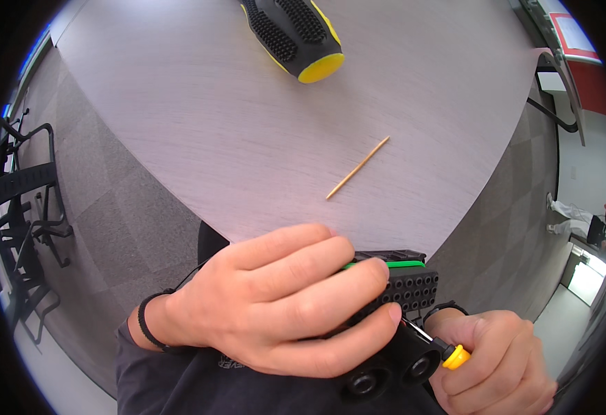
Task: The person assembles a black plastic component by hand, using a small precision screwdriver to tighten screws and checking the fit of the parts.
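My left hand is wrapped over a black block with rows of round, hollow studs and a bright green strip along its upper edge. Its fingers hide much of the block. Two round black parts resembling wheels show just below; whether they join the block is unclear. In my right hand, closed at the lower right, is a thin tool that looks like a screwdriver, with a metal shaft and a yellow and black collar. Its shaft points up-left to the block's lower side beside my left fingertips; the tip is hidden.
On the pale wood-grain table lies a thin wooden stick with pointed ends. A black and yellow textured handle rests at the far edge of view. Black chairs stand at left; a person is far off at right.
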Motion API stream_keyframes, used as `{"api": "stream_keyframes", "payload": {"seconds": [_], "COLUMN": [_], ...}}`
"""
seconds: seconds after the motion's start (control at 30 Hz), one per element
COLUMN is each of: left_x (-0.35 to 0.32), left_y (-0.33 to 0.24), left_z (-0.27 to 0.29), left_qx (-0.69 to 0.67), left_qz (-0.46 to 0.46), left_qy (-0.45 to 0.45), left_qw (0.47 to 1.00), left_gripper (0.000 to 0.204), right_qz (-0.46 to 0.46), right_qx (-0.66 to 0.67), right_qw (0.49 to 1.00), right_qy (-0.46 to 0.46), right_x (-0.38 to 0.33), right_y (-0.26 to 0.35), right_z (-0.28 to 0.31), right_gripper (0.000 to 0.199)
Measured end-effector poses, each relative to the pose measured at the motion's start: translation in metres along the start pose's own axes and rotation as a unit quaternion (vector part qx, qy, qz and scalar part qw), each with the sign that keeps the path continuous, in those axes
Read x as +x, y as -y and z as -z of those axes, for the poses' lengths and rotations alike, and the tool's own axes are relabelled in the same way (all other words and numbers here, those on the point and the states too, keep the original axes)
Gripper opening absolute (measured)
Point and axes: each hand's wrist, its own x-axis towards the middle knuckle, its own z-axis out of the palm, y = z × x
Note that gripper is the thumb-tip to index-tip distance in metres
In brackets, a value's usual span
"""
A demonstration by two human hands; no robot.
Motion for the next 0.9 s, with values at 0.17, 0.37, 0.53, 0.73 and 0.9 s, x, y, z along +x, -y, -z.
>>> {"api": "stream_keyframes", "payload": {"seconds": [0.17,0.37,0.53,0.73,0.9], "left_x": [0.003,0.003,0.002,0.006,0.006], "left_y": [-0.005,-0.007,-0.007,-0.012,-0.014], "left_z": [-0.004,-0.005,-0.003,-0.003,-0.008], "left_qx": [0.016,0.015,0.028,0.025,0.04], "left_qz": [-0.015,0.001,0.015,0.017,0.022], "left_qy": [-0.013,-0.02,-0.006,0.009,-0.008], "left_qw": [1.0,1.0,0.999,1.0,0.999], "left_gripper": [0.03,0.029,0.03,0.031,0.032], "right_qz": [-0.024,0.0,0.006,0.031,0.06], "right_qx": [0.084,0.133,0.107,0.001,0.032], "right_qw": [0.993,0.985,0.991,0.996,0.991], "right_qy": [0.076,0.113,0.076,0.089,0.111], "right_x": [0.006,0.006,0.003,-0.001,0.0], "right_y": [0.004,0.006,0.005,0.011,0.006], "right_z": [0.011,0.009,0.008,0.007,0.012], "right_gripper": [0.034,0.033,0.035,0.035,0.031]}}
